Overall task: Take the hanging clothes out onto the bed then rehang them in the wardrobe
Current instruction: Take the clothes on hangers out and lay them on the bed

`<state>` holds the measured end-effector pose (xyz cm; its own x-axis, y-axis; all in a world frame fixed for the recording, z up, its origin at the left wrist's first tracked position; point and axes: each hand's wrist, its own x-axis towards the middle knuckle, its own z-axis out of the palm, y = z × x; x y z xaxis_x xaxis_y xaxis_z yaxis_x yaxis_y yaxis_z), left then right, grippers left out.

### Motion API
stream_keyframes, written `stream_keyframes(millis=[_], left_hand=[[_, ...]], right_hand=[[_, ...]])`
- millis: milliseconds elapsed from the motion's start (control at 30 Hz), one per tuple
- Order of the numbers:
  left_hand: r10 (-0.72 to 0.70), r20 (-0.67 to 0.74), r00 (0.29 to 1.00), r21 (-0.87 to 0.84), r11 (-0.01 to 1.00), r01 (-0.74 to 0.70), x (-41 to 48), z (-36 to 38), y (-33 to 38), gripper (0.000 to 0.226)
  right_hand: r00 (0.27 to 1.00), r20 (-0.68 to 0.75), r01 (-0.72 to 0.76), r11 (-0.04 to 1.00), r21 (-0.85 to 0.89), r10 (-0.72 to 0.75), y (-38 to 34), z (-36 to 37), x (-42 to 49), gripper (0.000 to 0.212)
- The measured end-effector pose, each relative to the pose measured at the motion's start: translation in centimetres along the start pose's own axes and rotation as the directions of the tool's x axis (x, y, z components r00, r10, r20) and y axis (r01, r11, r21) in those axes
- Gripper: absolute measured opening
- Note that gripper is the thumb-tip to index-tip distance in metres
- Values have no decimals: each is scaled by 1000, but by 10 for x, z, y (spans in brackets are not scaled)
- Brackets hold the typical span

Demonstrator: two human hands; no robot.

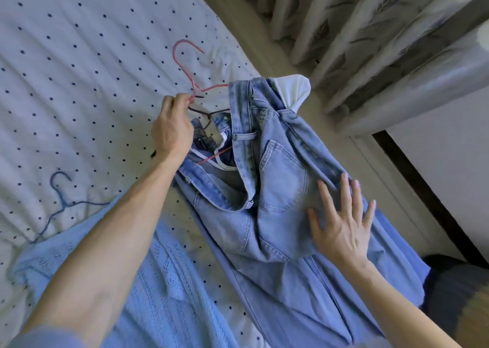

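- Currently the left hand (172, 130) pinches the neck of a pink hanger (185, 56), fingers clenched round the wire; a dark hanger (209, 113) sits just beneath.
- Right hand (341, 223) lies flat, fingers spread, holding nothing, pressing the jeans (280, 183) at the bed's (79, 56) 3 o'clock edge.
- Judging by this, unloading is under way; rehanging is not begun.
- At 8 o'clock: blue knit garment (164, 289) on a blue hanger (62, 199).
- Curtains (370, 29) at 1 o'clock; no wardrobe in view.

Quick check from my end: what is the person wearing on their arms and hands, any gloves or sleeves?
No gloves: left hand and right hand are bare, with no visible rings or watch. Both forearms are uncovered. A light blue sleeve shows on the upper left arm at the bottom edge.
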<state>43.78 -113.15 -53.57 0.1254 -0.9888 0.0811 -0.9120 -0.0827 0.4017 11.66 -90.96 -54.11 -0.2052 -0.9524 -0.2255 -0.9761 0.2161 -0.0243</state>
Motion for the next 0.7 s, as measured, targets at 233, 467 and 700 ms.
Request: stream_keyframes(millis=[233,467,700], left_hand=[[-342,259,903,151,938,312,-12,73,-9,31],[-288,302,909,135,957,258,-27,88,-22,39],[-178,471,864,178,979,104,-74,34,11,54]], right_hand=[[949,314,-5,999,-45,19,-18,37,12,65],[885,461,82,997,-9,-69,-10,19,21,67],[833,546,-21,981,195,-91,14,-33,-21,27]])
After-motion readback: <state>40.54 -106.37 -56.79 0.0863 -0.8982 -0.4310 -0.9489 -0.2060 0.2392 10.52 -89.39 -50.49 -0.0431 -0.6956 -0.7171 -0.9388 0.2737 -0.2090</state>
